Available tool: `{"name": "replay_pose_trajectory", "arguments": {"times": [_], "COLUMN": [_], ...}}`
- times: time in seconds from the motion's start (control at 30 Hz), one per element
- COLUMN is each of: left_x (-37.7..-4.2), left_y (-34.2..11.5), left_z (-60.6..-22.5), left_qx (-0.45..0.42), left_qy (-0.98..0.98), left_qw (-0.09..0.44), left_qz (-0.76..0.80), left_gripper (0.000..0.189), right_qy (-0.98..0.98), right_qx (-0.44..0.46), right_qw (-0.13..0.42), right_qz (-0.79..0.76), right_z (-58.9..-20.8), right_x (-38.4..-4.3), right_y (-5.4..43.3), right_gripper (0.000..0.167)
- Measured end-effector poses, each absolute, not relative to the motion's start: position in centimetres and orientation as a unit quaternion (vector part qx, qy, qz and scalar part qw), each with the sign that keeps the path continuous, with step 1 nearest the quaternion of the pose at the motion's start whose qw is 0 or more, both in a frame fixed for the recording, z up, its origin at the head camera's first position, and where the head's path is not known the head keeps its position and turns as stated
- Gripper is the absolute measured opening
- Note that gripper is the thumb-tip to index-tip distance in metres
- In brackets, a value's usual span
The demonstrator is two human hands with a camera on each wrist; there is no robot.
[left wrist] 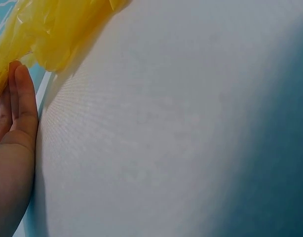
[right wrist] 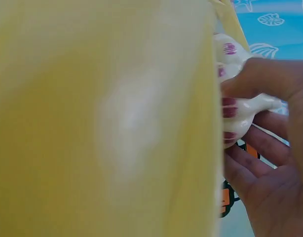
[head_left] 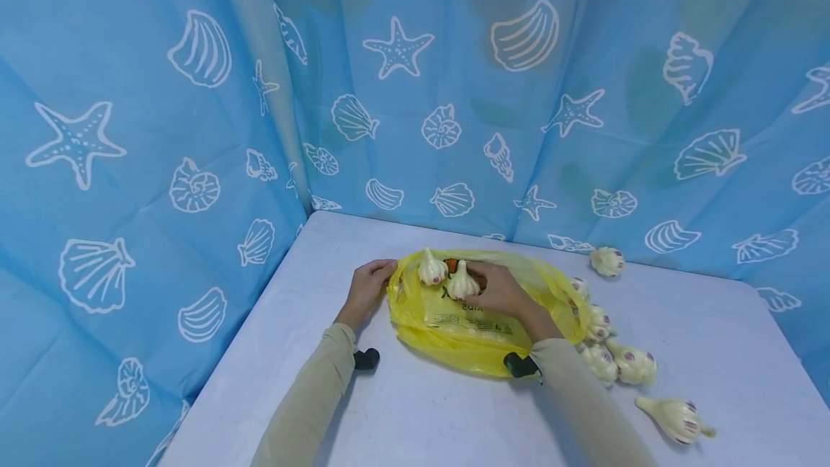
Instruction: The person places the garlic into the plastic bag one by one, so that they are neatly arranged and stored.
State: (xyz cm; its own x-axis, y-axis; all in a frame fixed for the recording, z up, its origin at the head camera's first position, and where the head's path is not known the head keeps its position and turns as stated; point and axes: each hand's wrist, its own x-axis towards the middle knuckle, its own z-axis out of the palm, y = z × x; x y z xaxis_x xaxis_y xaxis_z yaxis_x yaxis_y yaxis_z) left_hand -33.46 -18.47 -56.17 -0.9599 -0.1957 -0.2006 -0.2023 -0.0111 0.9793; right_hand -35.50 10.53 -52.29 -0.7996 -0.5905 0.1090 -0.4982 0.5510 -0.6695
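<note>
A yellow plastic bag [head_left: 447,348] with dark printing lies spread on the table. At its left edge my left hand [head_left: 366,290] pinches the plastic; in the left wrist view the fingertips are partly hidden by the yellow film [left wrist: 57,34]. My right hand [head_left: 502,290] grips a white garlic bulb [head_left: 462,284] over the bag, stem up. In the right wrist view, thumb and fingers are around the purple-marked bulb [right wrist: 246,113], with the bag covering much of the picture. A second garlic bulb [head_left: 431,270] sits just left of the held one.
Several more garlic bulbs [head_left: 635,365] lie along the bag's right side, one [head_left: 677,420] nearer the front and another [head_left: 607,262] by the back edge. The white table [head_left: 272,395] meets a blue shell-patterned curtain [head_left: 402,114] at the back and left.
</note>
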Motion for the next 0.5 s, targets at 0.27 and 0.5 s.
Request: {"name": "replay_pose_trajectory", "arguments": {"times": [0.27,0.5], "left_x": [-33.52,-33.44], "left_y": [-18.43,-18.42], "left_z": [-55.93,-55.88], "left_qx": [-0.148,-0.147], "left_qy": [0.703,0.696], "left_qw": [0.007,0.011], "left_qz": [0.695,0.702], "left_gripper": [0.025,0.027], "right_qy": [0.876,0.889], "right_qx": [-0.283,-0.232], "right_qw": [0.046,-0.021], "right_qz": [-0.388,-0.395], "right_z": [-52.45,-52.74], "right_x": [-35.62,-35.78], "right_y": [10.30,9.76], "right_gripper": [0.055,0.057]}}
